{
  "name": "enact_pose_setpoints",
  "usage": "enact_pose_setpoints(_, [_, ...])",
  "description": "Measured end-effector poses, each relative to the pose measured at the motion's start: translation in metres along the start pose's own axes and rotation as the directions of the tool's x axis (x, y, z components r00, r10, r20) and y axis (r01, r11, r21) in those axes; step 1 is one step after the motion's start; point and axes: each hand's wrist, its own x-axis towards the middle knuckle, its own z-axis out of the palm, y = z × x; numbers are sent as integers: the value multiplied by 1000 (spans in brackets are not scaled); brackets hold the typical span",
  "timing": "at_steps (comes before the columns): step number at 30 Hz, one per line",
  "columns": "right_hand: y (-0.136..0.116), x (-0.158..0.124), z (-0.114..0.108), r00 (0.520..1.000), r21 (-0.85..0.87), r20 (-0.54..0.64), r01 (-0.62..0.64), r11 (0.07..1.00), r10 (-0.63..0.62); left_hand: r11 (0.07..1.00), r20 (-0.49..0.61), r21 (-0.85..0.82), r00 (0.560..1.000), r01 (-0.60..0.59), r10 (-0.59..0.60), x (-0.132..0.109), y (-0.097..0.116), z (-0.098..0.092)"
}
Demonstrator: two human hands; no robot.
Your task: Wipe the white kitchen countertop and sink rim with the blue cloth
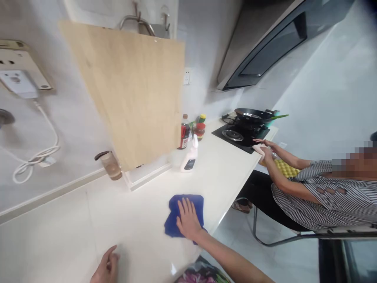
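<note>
My right hand (189, 222) lies flat on a dark blue cloth (173, 226), its fingers stretched over the fabric and pressing it to the white countertop (141, 224). The cloth is spread out, with uneven edges and one part near the counter's front edge. At the bottom of the view, my left hand (106, 267) hovers by or rests on the counter, loosely curled, a gap showing between its fingers and nothing in it. Beyond the cloth stands a white spray bottle (190, 159) with a dark label.
A large wooden board (138, 90) leans at the back, beside a lidded cup (110, 165). Sauce bottles (184, 133) and jars stand behind the spray bottle. Right, a seated person (309, 192) holds a pale cloth (259, 149) near the hob (244, 137) with its wok (253, 114).
</note>
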Motion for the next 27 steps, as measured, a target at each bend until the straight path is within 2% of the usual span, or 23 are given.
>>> enact_pose_setpoints(4, [-73, -11, -19, 976, 149, 84, 189, 971, -203, 996, -14, -46, 997, -72, 72, -1, -4, 6])
enact_pose_setpoints(7, [-115, -18, -37, 906, 269, 122, 362, 893, -404, 987, -24, -85, 990, -138, 137, 1, -14, 10])
enact_pose_setpoints(10, [-133, -18, -47, 827, 346, 136, 476, 809, -545, 977, -41, -115, 983, -181, 178, 2, -22, 16])
enact_pose_setpoints(12, [-133, -11, -46, 796, 362, 139, 513, 778, -589, 971, -67, -138, 980, -194, 187, 1, -24, 19])
enact_pose_setpoints(15, [-126, 11, -36, 786, 341, 132, 537, 772, -604, 969, -94, -158, 980, -190, 177, -1, -24, 22])
enact_pose_setpoints(18, [-119, 42, -21, 830, 290, 78, 510, 809, -552, 972, -91, -157, 983, -174, 161, -3, -24, 23])
enact_pose_setpoints(22, [-106, 86, -7, 907, 199, -2, 413, 889, -421, 968, -89, -163, 980, -189, 176, -5, -27, 23])
enact_pose_setpoints(27, [-75, 134, 3, 949, 102, -63, 313, 944, -308, 969, -72, -174, 984, -174, 164, -5, -29, 25])
